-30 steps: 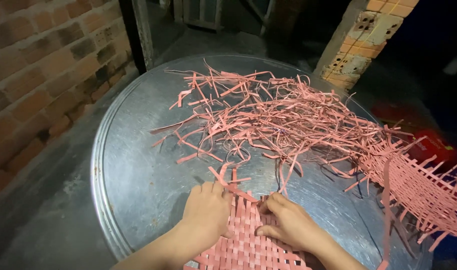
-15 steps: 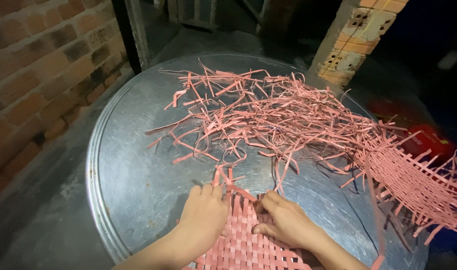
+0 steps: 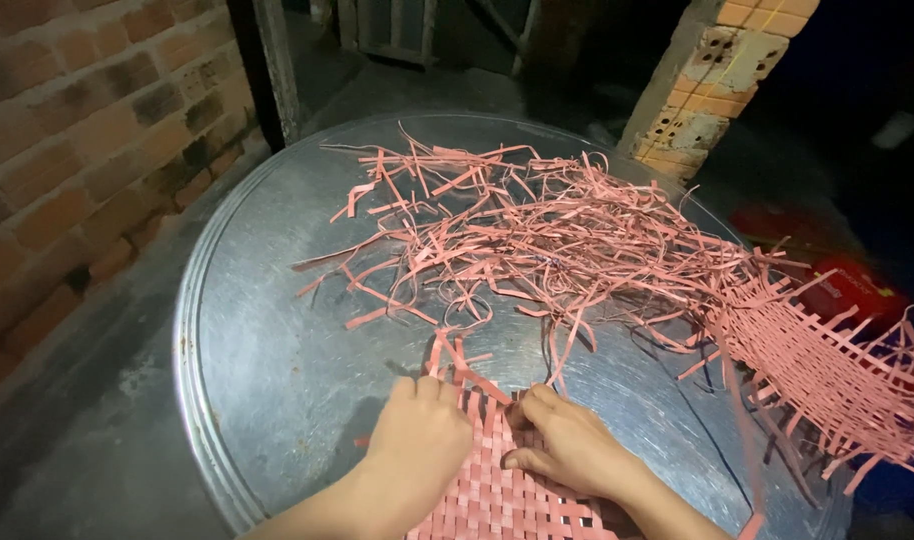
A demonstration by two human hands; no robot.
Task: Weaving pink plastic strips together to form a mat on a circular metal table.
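A tightly woven pink strip mat lies at the near edge of a large round metal tray. My left hand rests palm down on the mat's left part, fingers together. My right hand presses on the mat's right part, its fingertips bent at the weave's far edge. Loose ends of pink strips stick up just beyond my fingers. I cannot tell whether either hand pinches a strip.
A heap of loose pink strips covers the tray's far half. A loosely woven pink piece hangs over the right rim. A brick wall stands left, a brick pillar behind, a red object at right.
Both hands stay on the mat and have shifted only slightly. The view has tilted a little, showing more of the tray's left rim.
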